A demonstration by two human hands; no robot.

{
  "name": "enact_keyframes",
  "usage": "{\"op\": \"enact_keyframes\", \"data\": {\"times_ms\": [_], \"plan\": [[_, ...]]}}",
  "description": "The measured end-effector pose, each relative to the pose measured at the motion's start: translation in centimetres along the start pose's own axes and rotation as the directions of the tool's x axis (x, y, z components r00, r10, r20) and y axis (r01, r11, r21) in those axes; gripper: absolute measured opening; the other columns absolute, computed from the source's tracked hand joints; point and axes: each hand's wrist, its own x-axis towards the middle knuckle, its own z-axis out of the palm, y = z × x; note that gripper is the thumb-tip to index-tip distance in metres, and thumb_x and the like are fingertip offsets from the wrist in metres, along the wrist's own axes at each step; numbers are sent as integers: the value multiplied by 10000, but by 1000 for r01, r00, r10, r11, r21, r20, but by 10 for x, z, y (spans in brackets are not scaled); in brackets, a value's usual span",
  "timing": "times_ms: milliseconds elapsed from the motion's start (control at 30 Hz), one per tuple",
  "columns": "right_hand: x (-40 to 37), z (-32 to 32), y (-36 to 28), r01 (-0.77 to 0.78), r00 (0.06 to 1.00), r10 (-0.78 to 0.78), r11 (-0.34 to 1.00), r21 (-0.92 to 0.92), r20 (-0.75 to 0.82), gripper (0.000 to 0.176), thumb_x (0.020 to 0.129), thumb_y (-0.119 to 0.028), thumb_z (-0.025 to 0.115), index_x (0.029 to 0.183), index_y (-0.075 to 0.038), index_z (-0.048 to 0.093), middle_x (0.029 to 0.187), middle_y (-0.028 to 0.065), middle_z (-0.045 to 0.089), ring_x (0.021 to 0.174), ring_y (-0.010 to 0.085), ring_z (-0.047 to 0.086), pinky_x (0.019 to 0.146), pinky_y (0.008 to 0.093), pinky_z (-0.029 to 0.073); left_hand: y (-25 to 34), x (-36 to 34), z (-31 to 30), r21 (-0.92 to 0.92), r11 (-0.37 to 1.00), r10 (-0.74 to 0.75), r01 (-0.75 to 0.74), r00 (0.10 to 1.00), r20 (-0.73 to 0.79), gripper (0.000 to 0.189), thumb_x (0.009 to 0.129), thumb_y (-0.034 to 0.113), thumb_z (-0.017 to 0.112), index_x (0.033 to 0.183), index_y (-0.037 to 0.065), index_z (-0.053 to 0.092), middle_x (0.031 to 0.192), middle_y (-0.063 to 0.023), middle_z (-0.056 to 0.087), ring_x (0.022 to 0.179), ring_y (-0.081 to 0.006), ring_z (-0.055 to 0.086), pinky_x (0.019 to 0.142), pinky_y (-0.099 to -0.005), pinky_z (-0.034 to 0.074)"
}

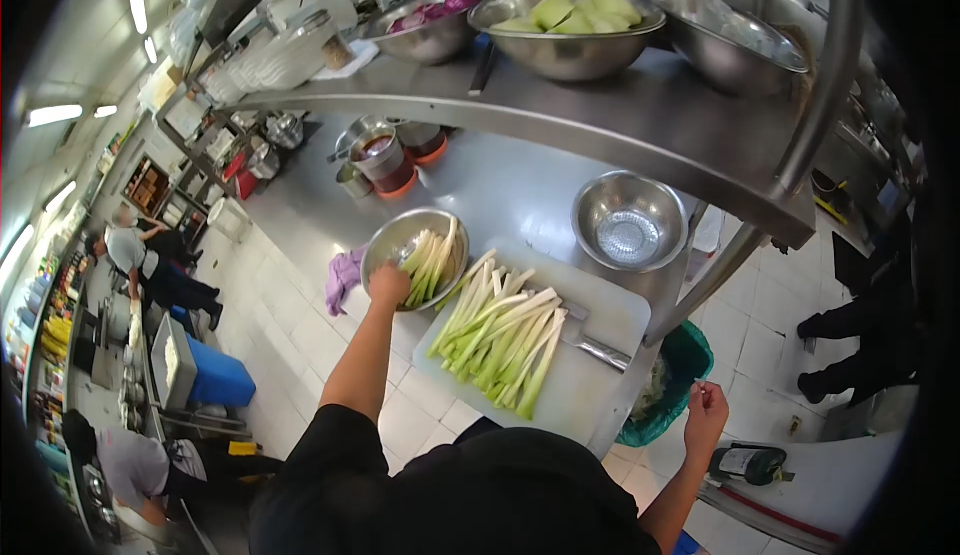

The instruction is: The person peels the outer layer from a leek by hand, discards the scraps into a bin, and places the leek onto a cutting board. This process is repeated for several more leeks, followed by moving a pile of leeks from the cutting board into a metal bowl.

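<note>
My left hand (389, 283) reaches over the near rim of a steel bowl (455, 227). Its fingers look curled, and what they hold, if anything, is hidden. Beside it in this bowl lie scallions (432, 260), white ends upward. More scallions (505, 340) lie in a pile on a white cutting board (610, 300). Partly under the pile rests a broad-bladed knife (600, 352), its handle to the right. My right hand (708, 410) is raised next to a green-lined bin (690, 355). Its fingertips are pinched together; anything between them is too small to name.
An empty steel bowl (630, 223) stands behind the board. A purple cloth (344, 280) hangs at the table edge. Overhead, a metal shelf (600, 120) holds bowls of cut vegetables. Metal pots (383, 160) stand at the back. Other people are left and right.
</note>
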Motion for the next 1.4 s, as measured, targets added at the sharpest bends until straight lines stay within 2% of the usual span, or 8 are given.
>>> {"op": "enact_keyframes", "data": {"times_ms": [300, 400, 500, 567, 667, 900, 1067, 1400], "plan": [[-6, -10, -2, 37, 999, -38, 992, -124, -11, 119, 817, -80, 581, 899, 7, 588, 655, 38, 559, 607, 85, 503, 555, 232, 399, -11, 13, 11, 111, 986, -147, 121, 951, 270, 291, 759, 197, 540, 950, -5, 625, 1012, -257, 599, 964, -403, 575, 823, -437, 459], [-11, -12, -7, 4, 1000, -6, 993, -115, -17, 113, 816, -65, 577, 901, 7, 588, 678, 48, 576, 621, 90, 521, 574, 232, 415, -19, 12, 0, -125, 991, -34, 44, 996, 80, 250, 792, 177, 544, 912, -27, 622, 891, -204, 644, 819, -333, 628, 696, -407, 487], [-9, -5, 3, 31, 999, -33, 996, -79, -15, 114, 817, -72, 584, 899, 8, 589, 692, 54, 587, 628, 97, 536, 590, 233, 431, 17, -22, -55, -562, 786, -117, 258, 955, 274, 182, 840, 128, 528, 912, -19, 608, 764, -94, 619, 665, -202, 591, 594, -331, 467], [-7, 8, -9, 91, 996, -90, 996, -19, 24, 117, 816, -80, 591, 894, 7, 591, 697, 52, 590, 633, 100, 545, 592, 233, 435, 41, -45, -76, -884, 334, 56, 329, 929, 367, 133, 864, 86, 516, 952, 5, 576, 726, -29, 550, 621, -118, 515, 577, -254, 430], [-4, 34, -29, 141, 974, -160, 983, 118, 162, 134, 806, -88, 612, 903, 4, 606, 718, 43, 596, 655, 99, 552, 600, 230, 440, 76, -78, -81, -904, 134, 307, 406, 850, 428, 159, 876, 102, 521, 1010, 18, 540, 778, -34, 558, 671, -132, 527, 646, -262, 434], [-41, 96, -117, 26, 795, -330, 857, 514, 509, 203, 822, -121, 621, 990, -9, 602, 783, 18, 578, 723, 78, 538, 684, 231, 446, 176, -184, -100, -807, 215, 723, 550, 467, 510, 247, 859, 173, 595, 1046, 21, 541, 833, 6, 577, 754, -83, 533, 702, -241, 430], [-46, 82, -120, 115, 910, -271, 893, 436, 315, 176, 855, -156, 598, 948, -7, 600, 765, 21, 605, 674, 73, 542, 620, 226, 448, 199, -202, -91, -809, 316, 768, 495, 368, 525, 339, 828, 202, 636, 1096, 22, 534, 929, -28, 585, 812, -115, 546, 748, -268, 439], [-8, -5, -35, 94, 973, 24, 867, 490, -228, 180, 872, -201, 579, 891, -22, 568, 721, 15, 557, 566, 81, 477, 519, 218, 400, 194, -188, -88, -417, 21, 853, 909, 202, 482, 349, 932, 262, 439, 1137, -17, 486, 911, -92, 574, 778, -207, 559, 756, -343, 460]]}}
